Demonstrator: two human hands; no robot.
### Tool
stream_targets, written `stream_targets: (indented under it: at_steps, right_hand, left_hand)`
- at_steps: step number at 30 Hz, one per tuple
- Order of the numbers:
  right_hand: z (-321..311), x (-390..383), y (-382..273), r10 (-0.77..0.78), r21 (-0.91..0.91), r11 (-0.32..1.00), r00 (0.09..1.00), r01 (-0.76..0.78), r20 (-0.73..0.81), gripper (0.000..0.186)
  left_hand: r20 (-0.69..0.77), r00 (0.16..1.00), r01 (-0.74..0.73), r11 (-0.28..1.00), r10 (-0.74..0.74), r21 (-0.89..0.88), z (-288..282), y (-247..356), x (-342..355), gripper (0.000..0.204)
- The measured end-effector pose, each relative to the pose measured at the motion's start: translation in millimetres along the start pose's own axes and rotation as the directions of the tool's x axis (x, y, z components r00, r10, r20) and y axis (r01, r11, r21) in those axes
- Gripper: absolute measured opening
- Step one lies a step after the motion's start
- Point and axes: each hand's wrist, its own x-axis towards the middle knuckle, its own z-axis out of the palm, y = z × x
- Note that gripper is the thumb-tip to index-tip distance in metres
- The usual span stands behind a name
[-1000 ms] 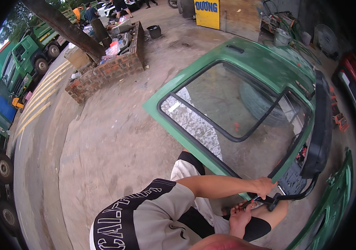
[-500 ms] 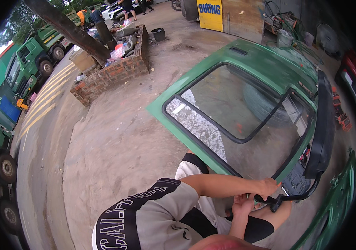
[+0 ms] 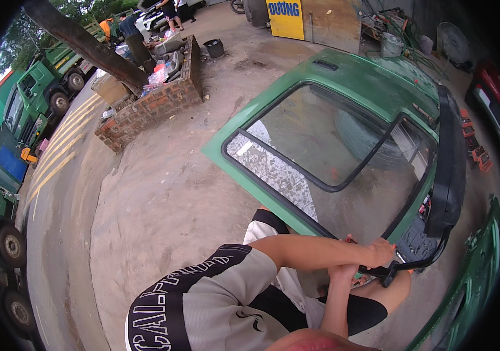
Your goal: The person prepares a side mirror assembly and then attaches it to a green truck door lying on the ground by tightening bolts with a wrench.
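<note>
A green vehicle door [image 3: 373, 79] with a large black-edged window lies in front of me. My left hand [image 3: 381, 253] is closed at its near right corner, by the bracket of a long black mirror [image 3: 452, 158]. What its fingers hold is hidden. My right hand [image 3: 343, 271] is tucked beneath the left wrist, its fingers out of sight behind the left forearm. A small red-tipped thing [image 3: 350, 238] pokes out above that forearm; I cannot tell its kind. The mirror's black arm [image 3: 434, 254] curves down to a joint beside my hands and bent knee.
A grey tool case [image 3: 416, 237] sits under the mirror. Another green panel [image 3: 466, 286] lies at the right. Beyond the door are a bucket [image 3: 391, 45] and a fan [image 3: 453, 44]. A brick planter [image 3: 150, 114] with a leaning trunk and green trucks [image 3: 33, 88] stand to the left.
My right hand has moved up under the left wrist, and its fingers are now hidden. The left hand has shifted slightly right and up. A red tip now shows above the forearm.
</note>
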Motion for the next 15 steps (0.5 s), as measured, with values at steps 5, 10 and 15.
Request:
stream_targets:
  at_steps: [5, 10, 15]
  right_hand:
    - [29, 36, 1, -0.218, 0.117, 0.969, 0.976, 0.216, 0.0, 0.037]
    - [16, -55, 0, -0.097, -0.272, 0.962, 0.906, -0.021, -0.412, 0.034]
    - [13, -88, -31, -0.069, -0.353, 0.928, 0.872, -0.123, -0.485, 0.04]
  left_hand:
    - [0.05, 0.987, -0.161, 0.978, 0.156, 0.131, -27, -3, 1, 0.025]
    - [-0.021, 0.995, 0.09, 0.969, -0.097, -0.228, -23, -8, -21, 0.039]
    - [0.028, 0.986, 0.169, 0.96, -0.167, -0.222, -17, 3, -13, 0.047]
